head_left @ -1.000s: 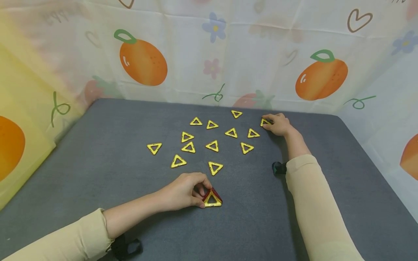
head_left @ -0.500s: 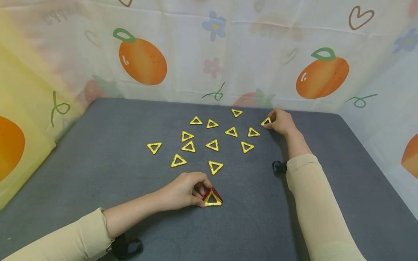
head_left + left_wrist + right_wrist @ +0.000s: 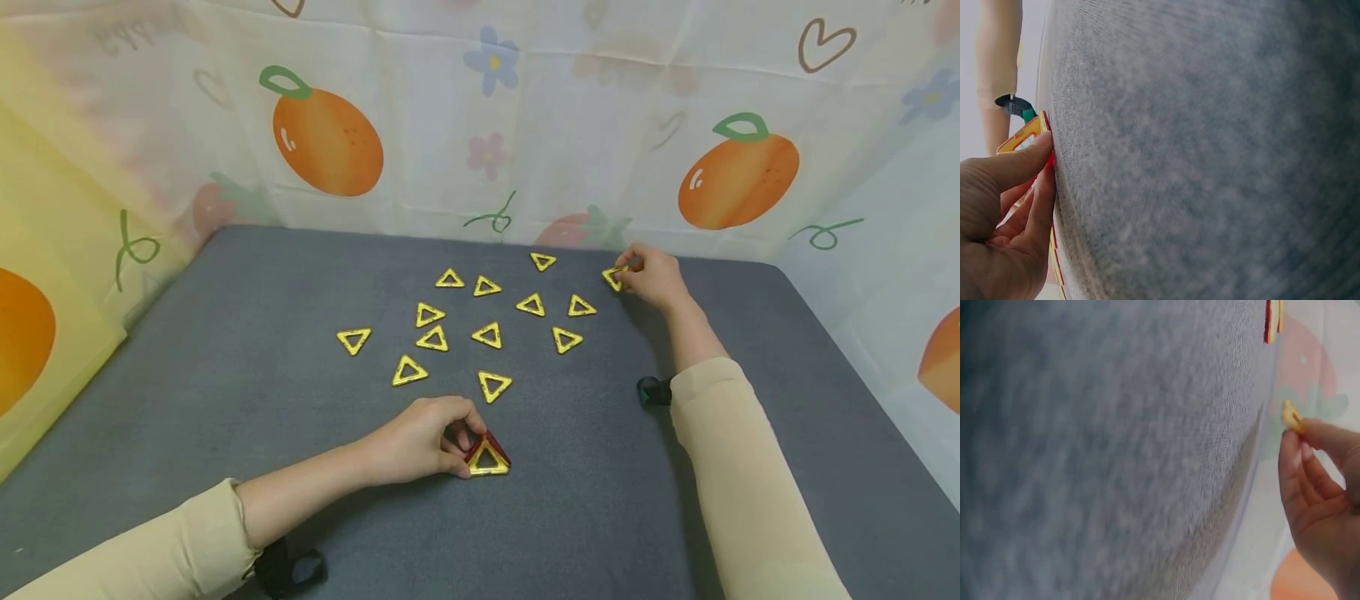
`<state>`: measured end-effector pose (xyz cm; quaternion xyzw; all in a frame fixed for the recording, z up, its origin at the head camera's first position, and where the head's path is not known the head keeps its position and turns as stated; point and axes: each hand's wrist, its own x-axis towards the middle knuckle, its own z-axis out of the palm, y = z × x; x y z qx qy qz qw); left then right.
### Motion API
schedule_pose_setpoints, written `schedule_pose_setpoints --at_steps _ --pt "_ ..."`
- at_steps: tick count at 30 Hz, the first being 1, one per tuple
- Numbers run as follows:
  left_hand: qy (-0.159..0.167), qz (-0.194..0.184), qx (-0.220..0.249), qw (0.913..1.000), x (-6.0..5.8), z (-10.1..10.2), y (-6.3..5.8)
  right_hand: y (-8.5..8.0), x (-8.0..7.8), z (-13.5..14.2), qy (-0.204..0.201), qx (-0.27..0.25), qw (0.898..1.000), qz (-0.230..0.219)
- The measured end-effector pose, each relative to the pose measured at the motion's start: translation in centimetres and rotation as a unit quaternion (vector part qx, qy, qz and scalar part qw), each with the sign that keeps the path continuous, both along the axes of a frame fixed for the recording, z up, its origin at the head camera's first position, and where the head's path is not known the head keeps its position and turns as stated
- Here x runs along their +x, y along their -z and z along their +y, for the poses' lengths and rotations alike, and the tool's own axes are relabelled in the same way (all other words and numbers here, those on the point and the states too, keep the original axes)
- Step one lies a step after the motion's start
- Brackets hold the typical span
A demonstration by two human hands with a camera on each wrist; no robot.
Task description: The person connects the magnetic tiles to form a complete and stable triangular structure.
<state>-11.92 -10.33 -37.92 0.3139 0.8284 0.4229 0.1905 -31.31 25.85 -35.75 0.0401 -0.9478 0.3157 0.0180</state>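
Observation:
In the head view, my left hand [image 3: 423, 442] grips the left side of a small pyramid [image 3: 489, 471] of triangular magnetic tiles at the near middle of the table. Yellow shows on its front and dark red on its sides. The left wrist view has thumb and fingers pinching this pyramid [image 3: 1013, 139] low by the table surface. Far to the right, my right hand [image 3: 654, 275] pinches one yellow triangular magnetic tile [image 3: 609, 281] between thumb and fingertips. That tile [image 3: 1287, 417] looks raised off the table in the right wrist view. The left hand hides part of the pyramid.
Several yellow triangular tiles [image 3: 490, 335] lie scattered flat on the dark grey table [image 3: 225, 400], mostly between the two hands. One tile [image 3: 543, 262] is near the back edge. A printed cloth [image 3: 420, 158] hangs behind the table.
My right hand has picked the tile up from the table, turned it and shifted slightly right with it. The left hand keeps its place on the pyramid.

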Motion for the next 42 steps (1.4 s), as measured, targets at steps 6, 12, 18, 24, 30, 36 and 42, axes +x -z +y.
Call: schedule_pose_setpoints --at_steps 6,12,18,24,30,36,42 --pt "-0.001 -0.006 0.003 1.0000 0.1 0.0 0.0 -0.7 0.6 -0.1 -0.022 -0.048 0.999 -0.004" --pt "-0.004 -0.010 0.004 0.9999 0.1 0.0 -0.1 -1.9 1.5 -0.9 -0.084 -0.088 0.992 -0.022" --pt "-0.004 -0.012 0.006 0.9999 0.2 -0.1 0.0 -2.8 2.6 -2.2 -0.145 -0.116 0.981 -0.052" --pt "-0.005 -0.007 0.009 0.9999 0.2 -0.1 0.1 -3.2 3.8 -3.3 -0.192 -0.130 0.968 -0.097" --pt "-0.004 -0.009 0.011 0.9999 0.3 -0.1 0.1 -3.5 5.0 -4.2 -0.238 -0.120 0.956 -0.126" --pt "-0.005 -0.007 0.008 0.9999 0.2 -0.1 0.0 -4.0 6.9 -6.0 -0.307 -0.100 0.936 -0.138" --pt "-0.004 -0.007 0.004 1.0000 0.1 0.0 0.0 -4.0 8.8 -7.6 -0.365 -0.080 0.915 -0.154"
